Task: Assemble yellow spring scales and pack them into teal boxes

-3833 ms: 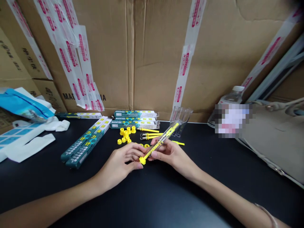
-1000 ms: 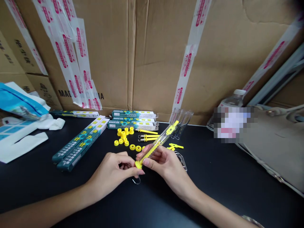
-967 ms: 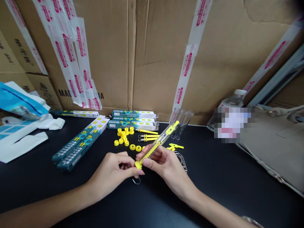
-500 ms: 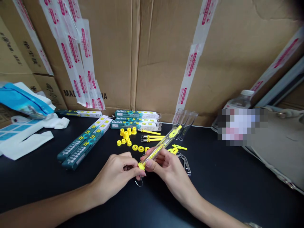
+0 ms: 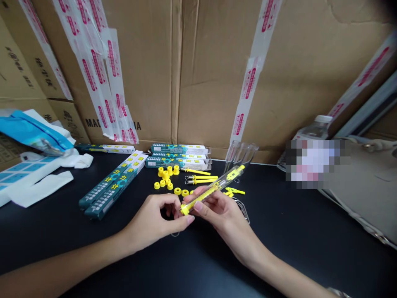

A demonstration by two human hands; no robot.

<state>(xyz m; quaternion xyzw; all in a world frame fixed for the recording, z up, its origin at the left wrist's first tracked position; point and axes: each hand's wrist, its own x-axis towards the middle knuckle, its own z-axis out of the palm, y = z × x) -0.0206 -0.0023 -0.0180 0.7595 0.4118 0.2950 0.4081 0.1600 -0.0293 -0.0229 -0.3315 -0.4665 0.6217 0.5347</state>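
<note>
A clear-tubed spring scale (image 5: 203,196), yellow insert (image 5: 232,175) and end collar (image 5: 185,209) apparently fitted, sits gripped in the right hand (image 5: 221,216) above a black table (image 5: 279,248) — the left hand (image 5: 156,217) curls at the collar, its hold unclear — while loose tubes (image 5: 249,151), spring rods (image 5: 201,177) and caps (image 5: 176,170) lie unassembled.

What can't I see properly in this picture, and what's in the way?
All in the head view:
- Metal hook: mostly hidden behind the left hand.
- Bent wires: partly behind the right hand.
- Marks in the clear tube: too small to read.
- Bottle: its label is covered by blurry squares.
- Beige bag: cut off by the right edge.
</note>
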